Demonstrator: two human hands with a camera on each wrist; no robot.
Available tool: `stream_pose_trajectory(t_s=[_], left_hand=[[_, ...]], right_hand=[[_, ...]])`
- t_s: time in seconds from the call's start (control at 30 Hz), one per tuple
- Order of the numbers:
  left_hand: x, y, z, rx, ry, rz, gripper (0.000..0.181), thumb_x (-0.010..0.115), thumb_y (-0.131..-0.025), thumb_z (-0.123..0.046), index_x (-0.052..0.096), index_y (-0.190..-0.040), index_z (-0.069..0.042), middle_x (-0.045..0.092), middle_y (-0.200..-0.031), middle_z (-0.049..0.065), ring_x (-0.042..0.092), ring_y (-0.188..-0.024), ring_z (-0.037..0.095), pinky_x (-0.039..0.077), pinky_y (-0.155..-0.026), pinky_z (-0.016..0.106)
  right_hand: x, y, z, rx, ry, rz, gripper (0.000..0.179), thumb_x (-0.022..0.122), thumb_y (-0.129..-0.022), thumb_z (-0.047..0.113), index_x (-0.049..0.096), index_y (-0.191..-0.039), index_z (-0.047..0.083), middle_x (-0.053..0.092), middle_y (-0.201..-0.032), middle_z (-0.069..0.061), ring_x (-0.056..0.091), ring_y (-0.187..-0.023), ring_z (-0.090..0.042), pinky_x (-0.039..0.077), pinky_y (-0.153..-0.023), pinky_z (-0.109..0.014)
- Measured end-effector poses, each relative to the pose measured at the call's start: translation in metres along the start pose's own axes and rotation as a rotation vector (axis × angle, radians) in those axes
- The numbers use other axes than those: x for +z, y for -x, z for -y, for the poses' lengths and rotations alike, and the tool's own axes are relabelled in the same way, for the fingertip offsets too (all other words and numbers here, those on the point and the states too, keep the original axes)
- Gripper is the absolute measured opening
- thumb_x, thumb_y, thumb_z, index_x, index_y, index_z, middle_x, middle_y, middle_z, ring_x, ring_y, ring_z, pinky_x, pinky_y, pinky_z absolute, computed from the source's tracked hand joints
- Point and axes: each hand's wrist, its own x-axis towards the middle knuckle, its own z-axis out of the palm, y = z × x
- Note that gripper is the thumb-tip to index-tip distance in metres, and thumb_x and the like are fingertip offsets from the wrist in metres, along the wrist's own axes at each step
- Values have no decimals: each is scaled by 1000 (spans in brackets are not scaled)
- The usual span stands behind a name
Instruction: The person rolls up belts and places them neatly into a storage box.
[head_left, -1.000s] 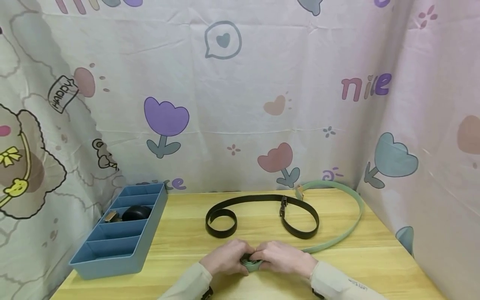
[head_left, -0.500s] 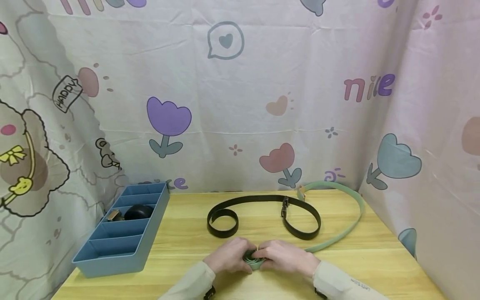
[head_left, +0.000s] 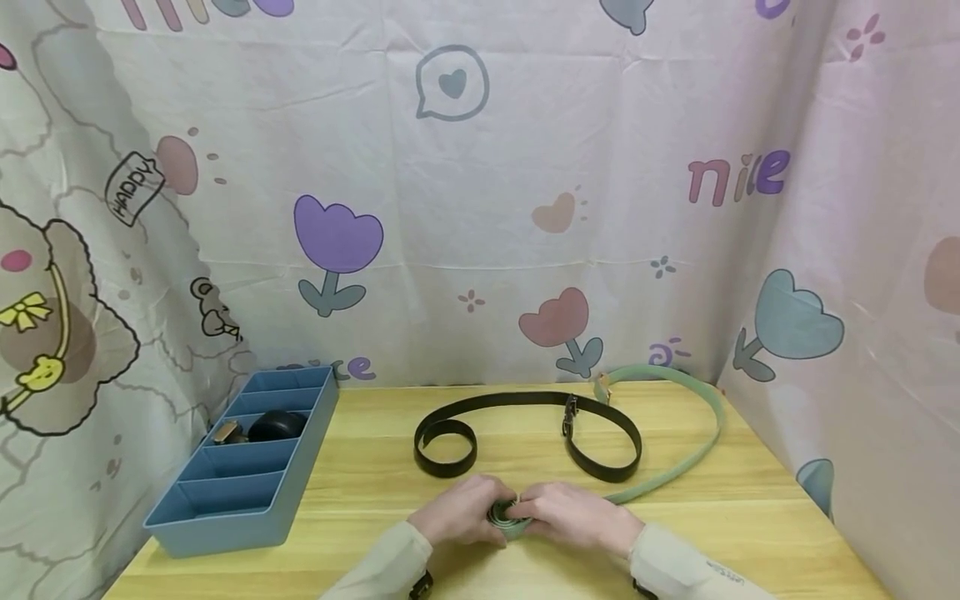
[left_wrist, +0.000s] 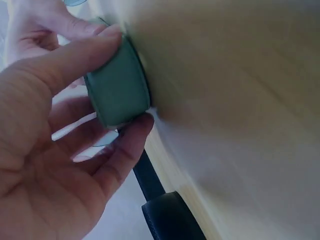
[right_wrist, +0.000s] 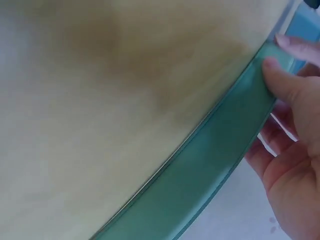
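A pale green belt [head_left: 663,481] runs in a wide curve over the right of the table, its gold-coloured buckle [head_left: 603,387] at the far end. Its near end is wound into a small roll [head_left: 510,527] standing on edge. My left hand [head_left: 463,512] grips that roll from the left; in the left wrist view, thumb and fingers curl round the green coil [left_wrist: 120,90]. From the right, my right hand [head_left: 572,513] pinches the belt where it meets the roll. In the right wrist view, the thumb presses on the flat green strap [right_wrist: 195,155].
Behind the hands lies a black belt [head_left: 517,398], coiled at its left end and looped through its buckle at the right. A blue divided box [head_left: 281,500] stands at the left, with a rolled black belt [head_left: 277,426] in one compartment. Patterned curtains [head_left: 480,208] enclose the table.
The green belt's curve at the right has drawn in slightly. Both hands stay at the roll, with small finger shifts. The view has moved a little.
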Motion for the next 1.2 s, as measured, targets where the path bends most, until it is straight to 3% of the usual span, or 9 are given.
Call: stream_pose_trajectory(t_s=[0.13,0.3,0.37,0.53,0.67,0.8,0.93,1.1,1.2], left_hand=[[1,1,-1,23,-11,12,34,86,-72,-27,67,-100,-23,65,-94,-17,52,-81,-5,45,-73,14],[6,3,-5,-67,-58,-67,38,84,-70,-48,64,-86,-20,52,-77,-13,41,-66,-1,37,-57,15],[6,3,-6,-81,-78,-72,37,84,-70,-47,64,-84,-20,49,-75,-13,39,-64,-1,35,-55,15],[-1,0,-3,-25,-30,8,29,87,-70,-30,66,-88,-22,57,-79,-16,46,-69,-3,40,-61,13],[-2,-1,-1,9,30,35,31,88,-70,-23,66,-93,-23,62,-85,-18,51,-74,-5,44,-68,12],[0,1,-4,-71,-11,-16,33,87,-70,-38,62,-86,-22,54,-75,-17,46,-66,-3,41,-59,14],[3,1,-10,-150,-72,-46,35,86,-69,-44,61,-80,-21,49,-68,-16,42,-60,0,37,-53,17],[-1,-2,-4,-90,-38,-22,30,88,-68,-26,66,-86,-23,58,-77,-17,48,-68,-3,43,-63,15],[-3,-3,0,-41,-7,17,33,89,-67,-20,67,-92,-25,63,-85,-19,52,-75,-5,46,-71,14]], right_hand=[[0,1,-1,28,-37,5,22,69,-89,25,71,-109,18,69,-104,8,61,-93,5,46,-80,-9],[3,-3,3,39,-30,-22,12,68,-90,29,72,-98,21,67,-89,13,56,-78,10,41,-71,-3],[3,-4,3,42,-60,-20,10,67,-90,28,72,-97,22,67,-88,13,55,-77,11,41,-70,-3],[-1,-5,-1,57,-128,30,17,70,-89,25,71,-105,20,68,-95,13,54,-80,11,41,-72,-3],[-3,-5,-2,63,-97,50,14,72,-87,25,71,-100,19,66,-91,13,51,-76,11,40,-68,-4],[-3,-9,3,58,-31,32,6,71,-88,26,69,-87,20,65,-82,15,47,-69,11,38,-64,-4],[-2,-10,5,57,-31,17,5,69,-90,25,69,-88,20,66,-83,13,48,-69,11,38,-64,-3],[-7,-6,1,39,-72,34,12,69,-90,18,69,-102,19,68,-95,10,57,-83,7,43,-73,-5],[-6,-5,-1,36,-53,28,15,71,-88,19,69,-103,18,69,-97,10,58,-85,7,43,-76,-5]])
